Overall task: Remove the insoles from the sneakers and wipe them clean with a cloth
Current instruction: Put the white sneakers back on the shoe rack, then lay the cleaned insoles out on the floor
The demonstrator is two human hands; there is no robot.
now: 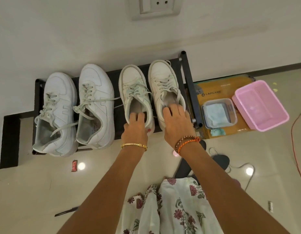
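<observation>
Four white sneakers sit in a row on a low black shoe rack (pixel 188 76) against the wall, toes to the wall and heels toward the person. That puts every opening right under the hands, which looks like the reason for the line-up.

Both hands are on the right-hand pair. The left hand (pixel 136 125) has its fingers hooked over the heel collar of the third sneaker (pixel 132 81), fingertips dipping into the opening. The right hand (pixel 176 122) does the same at the fourth sneaker (pixel 163 76). So the grip on each side is a curl round the heel rim, holding the shoe; whether either is already pinching an insole, I cannot tell, as the fingers hide the inside.

The insoles, by my reading, are still inside: pale lining shows in both openings. The two larger sneakers (pixel 95 105) on the left are untouched, laces loose and trailing.

To the right of the rack, a clear lidded container (pixel 219 114) holds a folded pale blue cloth (pixel 215 114), probably the wiping cloth, kept within reach of the right hand. Beside it sits a pink plastic basket (pixel 263 105). Both rest on a yellow-brown carton (pixel 222 88) printed "LAPCARE", the only writing I can read. No brand is readable on the sneakers.

On the floor (pixel 36 191) lies a small red wrapper (pixel 74 165), lettering too small to make out. Above, a white wall socket (pixel 154 6).

Early stage, I judge: nothing out, nothing wiped.
</observation>
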